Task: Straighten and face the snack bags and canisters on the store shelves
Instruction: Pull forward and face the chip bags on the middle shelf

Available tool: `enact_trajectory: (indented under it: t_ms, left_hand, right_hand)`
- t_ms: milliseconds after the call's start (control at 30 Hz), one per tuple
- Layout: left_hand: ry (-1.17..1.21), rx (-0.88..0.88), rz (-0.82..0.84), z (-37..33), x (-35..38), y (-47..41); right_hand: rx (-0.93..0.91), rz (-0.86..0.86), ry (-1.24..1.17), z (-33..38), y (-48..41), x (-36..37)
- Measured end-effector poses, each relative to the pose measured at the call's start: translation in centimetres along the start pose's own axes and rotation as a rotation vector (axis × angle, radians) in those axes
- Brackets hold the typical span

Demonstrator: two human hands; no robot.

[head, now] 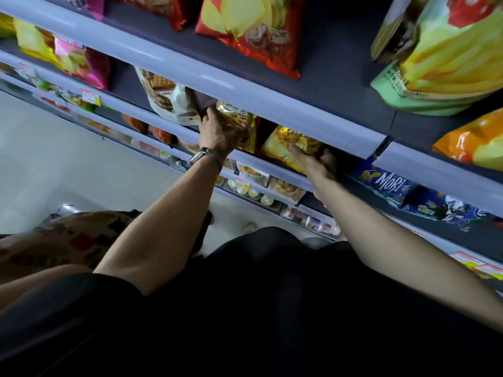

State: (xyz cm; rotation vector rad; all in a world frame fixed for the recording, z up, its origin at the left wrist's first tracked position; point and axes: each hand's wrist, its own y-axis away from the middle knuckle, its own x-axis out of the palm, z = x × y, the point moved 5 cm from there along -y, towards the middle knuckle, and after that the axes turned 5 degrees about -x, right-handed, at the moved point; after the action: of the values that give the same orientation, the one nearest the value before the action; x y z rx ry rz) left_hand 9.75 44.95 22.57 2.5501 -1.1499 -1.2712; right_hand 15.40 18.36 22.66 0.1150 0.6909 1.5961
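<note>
- One pink bag [81,62] stands at the far left of the second shelf down.
- One white waffle bag [166,96] leans on that same shelf, touching the left hand's fingertips.
- The left hand [217,131], with one watch [201,154] on its wrist, reaches in under the grey shelf edge [272,104]. Its fingers are curled over the top of one cracker bag [238,118] and grip it.
- The cracker bag is gold and stands upright at the front of the second shelf, its printed face outward.
- One red chip bag [253,34] lies on the shelf above, over the two hands.
- One yellow bag [283,144] sits just right of the cracker bag on the same shelf, tilted, with a dark gap between the two.
- The right hand [319,163] holds this yellow bag at its lower right end. The fingers lie along the front and the thumb is tucked behind.
- The two hands are apart, each clamped on its own bag.
- Two blue bags [386,183] lie side by side on the next shelf down, to the right of the right hand.
- One green bag [435,77] fills the upper right shelf.
- One orange bag [473,144] shows at the right edge, below the green one.
</note>
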Motion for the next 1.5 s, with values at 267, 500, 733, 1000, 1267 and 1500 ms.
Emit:
enact_trajectory:
  t_ms: [267,500,733,1000,1267,1500]
  left_hand:
    - [0.182,0.037,-0.038,0.9,-1.2,0.9]
    - [0.285,0.084,-0.150,0.9,-2.8,3.4]
    - [0.389,0.060,-0.242,3.3,-4.3,4.9]
    - [0.417,-0.087,-0.370,6.1,-3.1,8.8]
    - [0.461,-0.155,-0.467,8.7,-3.1,12.2]
    - [0.513,-0.186,-0.447,9.9,-2.0,14.1]
  right_hand:
    - [-0.036,0.105,-0.065,-0.7,0.0,-0.9]
    - [-0.125,0.077,-0.070,-2.1,-0.8,-1.4]
    - [-0.188,0.123,-0.069,-2.9,-1.2,-0.8]
    - [-0.310,0.150,-0.006,-2.9,-1.3,-0.7]
    - [-0.382,0.190,-0.016,-1.4,-1.5,4.1]
    - [-0.366,0.266,-0.049,0.4,-1.5,10.0]
